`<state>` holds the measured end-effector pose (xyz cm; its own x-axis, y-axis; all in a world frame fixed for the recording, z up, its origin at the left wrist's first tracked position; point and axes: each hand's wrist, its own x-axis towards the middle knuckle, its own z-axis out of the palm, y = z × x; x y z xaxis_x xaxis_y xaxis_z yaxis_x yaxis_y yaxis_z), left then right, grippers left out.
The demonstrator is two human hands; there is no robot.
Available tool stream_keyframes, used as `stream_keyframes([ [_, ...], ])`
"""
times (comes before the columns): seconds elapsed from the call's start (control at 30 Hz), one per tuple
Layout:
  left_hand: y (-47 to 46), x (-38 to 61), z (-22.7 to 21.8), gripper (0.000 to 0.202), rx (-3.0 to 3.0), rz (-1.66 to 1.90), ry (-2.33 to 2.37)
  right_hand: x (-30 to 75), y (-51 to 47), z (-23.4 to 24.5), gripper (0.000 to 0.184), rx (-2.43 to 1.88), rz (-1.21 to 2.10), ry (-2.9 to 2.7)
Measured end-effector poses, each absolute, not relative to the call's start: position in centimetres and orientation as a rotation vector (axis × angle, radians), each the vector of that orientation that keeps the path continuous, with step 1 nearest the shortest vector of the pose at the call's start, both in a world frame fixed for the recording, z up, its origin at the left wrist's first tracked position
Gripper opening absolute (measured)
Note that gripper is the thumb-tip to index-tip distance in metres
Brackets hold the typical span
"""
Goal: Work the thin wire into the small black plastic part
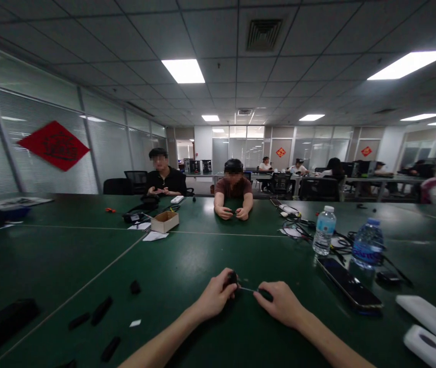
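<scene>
My left hand (215, 296) is closed around a small black part (232, 277) above the green table (187, 266). I cannot make out the exact kind of that part. In my right hand (282, 305) is a screwdriver (266, 295) with a dark handle, fingers wrapped round it. Its thin metal shaft points left, towards the black part; whether the tip touches it is too small to tell. Left of my left forearm lie several loose black pieces (102, 310) and a small white piece (135, 323).
On the right are two water bottles (323, 231), a phone (350, 284), tangled black cables (302, 225) and white devices (432, 347). A small open box (165, 222) stands left of centre. Across the table sits a co-worker (233, 191), hands on the tabletop; another person (164, 176) sits further left.
</scene>
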<state>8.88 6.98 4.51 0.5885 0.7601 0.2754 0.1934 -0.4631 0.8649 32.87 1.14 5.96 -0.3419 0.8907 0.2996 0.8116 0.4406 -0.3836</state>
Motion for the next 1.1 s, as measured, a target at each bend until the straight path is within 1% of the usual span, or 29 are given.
stream_keyframes([
  [0.23, 6.64, 8.78, 5.03, 0.023, 1.945, 0.840, 0.730, 32.97, 1.16, 5.80, 0.033, -1.413, 0.291, -2.225],
  [0.57, 6.68, 8.80, 4.88, 0.026, 1.944, 0.842, 0.749, 33.07, 1.21, 5.77, 0.034, -1.414, 0.319, -2.218],
  [0.9, 6.82, 8.93, 4.53, 0.023, 1.981, 0.876, 0.756, 32.93, 1.20, 5.90, 0.036, -1.417, 0.247, -2.237],
  [1.1, 6.96, 8.85, 4.30, 0.026, 1.986, 0.854, 0.759, 33.04, 1.09, 6.04, 0.035, -1.372, 0.283, -2.254],
])
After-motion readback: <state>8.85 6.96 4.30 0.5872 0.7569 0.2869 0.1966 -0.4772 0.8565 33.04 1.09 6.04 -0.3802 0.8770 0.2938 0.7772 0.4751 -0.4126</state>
